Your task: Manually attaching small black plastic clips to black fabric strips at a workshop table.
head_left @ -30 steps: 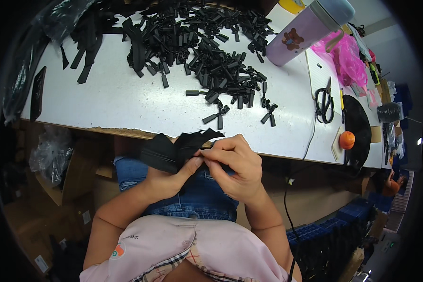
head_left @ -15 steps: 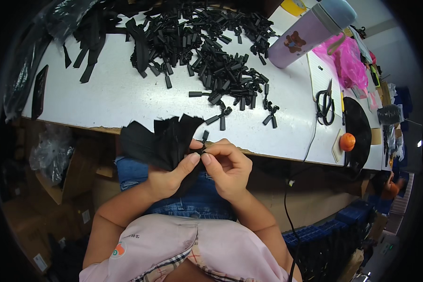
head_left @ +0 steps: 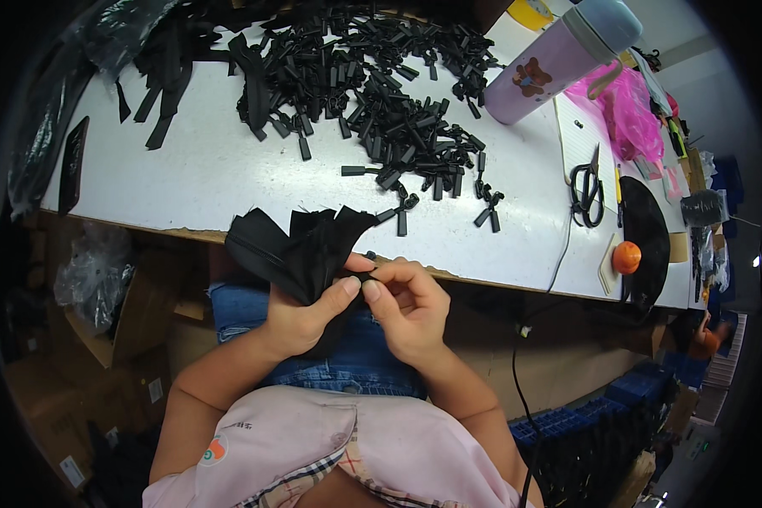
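Note:
Just in front of the table's near edge, my left hand (head_left: 307, 315) is closed on a bundle of black zipper tapes (head_left: 300, 241), whose cut ends fan out up and to the left. My right hand (head_left: 412, 309) is closed too, thumb and forefinger pinching at one tape end against my left fingertips. A small dark piece, probably a zipper slider's pull (head_left: 370, 255), shows just above the fingertips and is mostly hidden. Beyond my hands lies a large heap of black zipper sliders (head_left: 415, 131) with rectangular pulls, a few of them loose near the edge.
More black tapes (head_left: 171, 85) and clear plastic (head_left: 51, 110) lie at the far left, above a phone (head_left: 73, 165). To the right are a lilac bottle (head_left: 550, 63), black scissors (head_left: 586, 193), a pink bag (head_left: 631, 110) and an orange round object (head_left: 626, 256). A cable (head_left: 521, 381) hangs beside me.
The tape bundle has shifted slightly right and its ends have fanned differently. The slider pull, upright above my fingertips before, has dropped mostly out of sight. My right hand has moved slightly left.

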A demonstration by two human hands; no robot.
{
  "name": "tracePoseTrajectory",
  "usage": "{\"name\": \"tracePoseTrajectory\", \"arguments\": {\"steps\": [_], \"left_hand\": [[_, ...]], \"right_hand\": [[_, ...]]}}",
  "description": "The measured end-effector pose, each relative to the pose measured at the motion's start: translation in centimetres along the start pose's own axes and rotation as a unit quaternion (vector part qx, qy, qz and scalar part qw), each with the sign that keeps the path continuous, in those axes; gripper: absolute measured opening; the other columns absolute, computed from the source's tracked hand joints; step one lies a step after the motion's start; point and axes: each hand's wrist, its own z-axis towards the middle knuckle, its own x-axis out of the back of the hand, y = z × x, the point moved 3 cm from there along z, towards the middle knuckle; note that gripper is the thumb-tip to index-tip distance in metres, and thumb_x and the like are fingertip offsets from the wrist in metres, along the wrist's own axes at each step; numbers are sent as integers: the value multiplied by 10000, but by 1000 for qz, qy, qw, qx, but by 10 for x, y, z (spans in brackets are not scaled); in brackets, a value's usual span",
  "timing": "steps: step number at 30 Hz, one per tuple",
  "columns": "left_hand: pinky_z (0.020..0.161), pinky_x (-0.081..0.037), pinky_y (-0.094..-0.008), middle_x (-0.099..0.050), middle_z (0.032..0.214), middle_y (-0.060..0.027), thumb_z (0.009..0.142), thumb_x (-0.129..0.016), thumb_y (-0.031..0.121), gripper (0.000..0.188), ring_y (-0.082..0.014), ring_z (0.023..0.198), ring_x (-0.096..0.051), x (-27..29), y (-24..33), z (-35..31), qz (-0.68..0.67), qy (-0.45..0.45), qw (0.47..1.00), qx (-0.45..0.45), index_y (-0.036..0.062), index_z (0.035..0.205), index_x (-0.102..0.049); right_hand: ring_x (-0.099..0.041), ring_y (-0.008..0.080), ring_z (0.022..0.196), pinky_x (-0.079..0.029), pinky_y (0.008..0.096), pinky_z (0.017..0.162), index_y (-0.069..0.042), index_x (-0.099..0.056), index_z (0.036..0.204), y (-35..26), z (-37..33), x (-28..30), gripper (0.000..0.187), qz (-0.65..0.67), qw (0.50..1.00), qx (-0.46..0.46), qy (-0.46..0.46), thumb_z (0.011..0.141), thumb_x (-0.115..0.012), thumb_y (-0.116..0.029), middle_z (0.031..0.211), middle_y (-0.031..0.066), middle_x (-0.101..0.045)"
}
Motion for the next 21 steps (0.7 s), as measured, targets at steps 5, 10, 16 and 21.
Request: {"name": "tracePoseTrajectory", "arguments": {"steps": [5,10,16,21], "left_hand": [[735,-419,-224,-543,899,-52,809,-525,62,213,-87,807,-510,3,2,-3,45,10,999,-14,-2,1012,-510],[563,-418,-171,-547,861,-42,808,-546,98,226,-45,648,-495,6,5,-4,40,-51,993,98,-2,1007,-510],[460,-392,-160,-541,791,-36,808,-548,106,194,-43,582,-482,8,3,-2,-48,-13,994,102,7,973,-522],[413,-359,-164,-513,699,-18,813,-557,153,166,-42,477,-426,3,1,-5,7,13,999,45,14,899,-528]], "right_hand": [[-423,26,586,-343,155,512,11,-516,831,2,-1,3,56,-55,996,22,-74,799,-535,-31,711,9,-484],[-378,31,583,-307,161,501,10,-520,820,6,-4,3,74,137,978,-136,-81,817,-524,-64,694,-1,-450],[-398,63,497,-313,170,434,9,-524,813,-7,0,2,87,-152,963,214,-56,744,-574,-4,669,34,-494],[-422,58,502,-333,181,459,20,-540,777,-11,12,7,113,-103,988,22,-114,690,-610,1,650,48,-511]]}}
